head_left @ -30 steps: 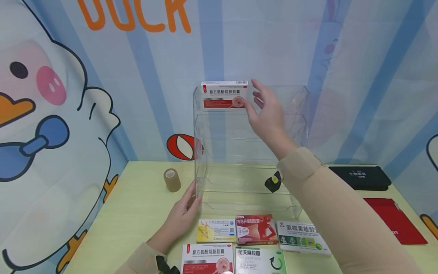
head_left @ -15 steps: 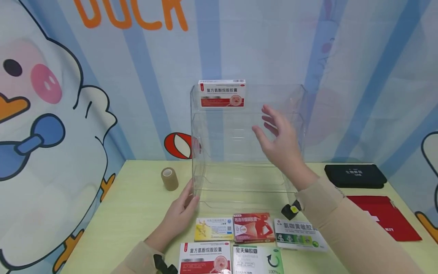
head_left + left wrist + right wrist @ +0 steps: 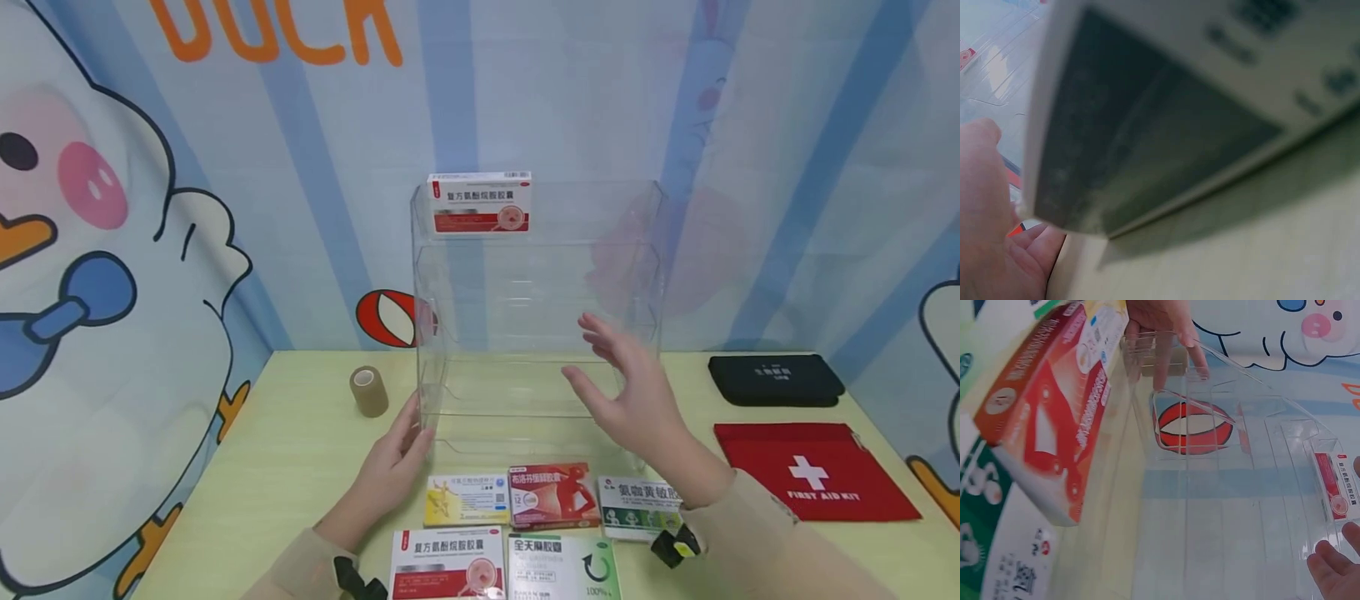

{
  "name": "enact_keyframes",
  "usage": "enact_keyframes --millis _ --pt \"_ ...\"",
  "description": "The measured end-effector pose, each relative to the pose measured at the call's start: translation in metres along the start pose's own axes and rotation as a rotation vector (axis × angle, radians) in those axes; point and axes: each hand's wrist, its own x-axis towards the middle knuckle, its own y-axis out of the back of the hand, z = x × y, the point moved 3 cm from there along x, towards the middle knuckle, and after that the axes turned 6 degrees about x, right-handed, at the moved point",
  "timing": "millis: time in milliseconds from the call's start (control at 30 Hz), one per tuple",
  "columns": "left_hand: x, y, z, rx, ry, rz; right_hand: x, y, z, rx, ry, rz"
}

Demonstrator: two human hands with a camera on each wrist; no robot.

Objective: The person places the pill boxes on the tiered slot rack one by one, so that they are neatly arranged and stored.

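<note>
- Nearest, the red-striped box (image 3: 447, 563) and the green-arrow box (image 3: 562, 568) lie side by side, with a thin gap between them. Both run to the bottom of the head view.
- Just behind them, the yellow box (image 3: 467, 500), the red box (image 3: 553, 497) and the green-strip box (image 3: 636, 507) make a row. The right wrist hides one end of the green-strip box.
- A thin strip of counter (image 3: 262, 467) lies between that row and the rack's front edge.
- The left grip (image 3: 384, 468) holds the low left side of the see-through rack (image 3: 517, 387), near the front.
- The right grip (image 3: 637, 404) has let go of everything. Its fingers are spread in front of the rack's right half.
- The tan roll (image 3: 369, 392) stands left of the rack, with a wide stretch of counter from it to the left edge.
- The red bag (image 3: 813, 471) lies to the right, and the black pouch (image 3: 776, 380) behind it, near the back edge.
- The top box (image 3: 480, 202) leans at the left end of the rack's top shelf, which goes on past it to the right wall.
</note>
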Motion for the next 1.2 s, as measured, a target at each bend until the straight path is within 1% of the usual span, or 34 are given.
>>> enact_keyframes --millis 133,200,400,567,667,767,867,967,1200 --pt "0.000 0.001 0.000 -0.003 0.004 -0.003 -0.024 0.000 0.002 -0.077 0.037 -0.056" --pt "0.000 0.001 0.000 -0.006 0.004 -0.004 -0.034 0.000 0.002 -0.094 0.043 -0.091" --pt "0.000 -0.002 0.000 -0.009 0.001 -0.002 -0.062 0.000 0.005 -0.124 0.007 -0.192" --pt "0.000 -0.003 0.000 0.009 -0.014 -0.002 -0.083 -0.001 0.009 -0.157 -0.018 -0.277" --pt "0.000 -0.002 0.000 0.021 -0.017 0.007 -0.095 -0.004 0.010 -0.193 -0.012 -0.334" --pt "0.000 0.000 0.000 0.021 -0.014 0.016 -0.104 -0.008 0.010 -0.214 -0.023 -0.393" --pt "0.000 0.000 0.000 0.020 -0.018 0.009 -0.114 -0.011 0.011 -0.219 -0.089 -0.445" --pt "0.001 -0.001 0.001 0.021 -0.024 0.002 -0.121 -0.012 0.012 -0.211 -0.142 -0.474" --pt "0.001 0.000 0.002 0.021 -0.032 -0.002 -0.132 -0.014 0.010 -0.170 -0.147 -0.548"
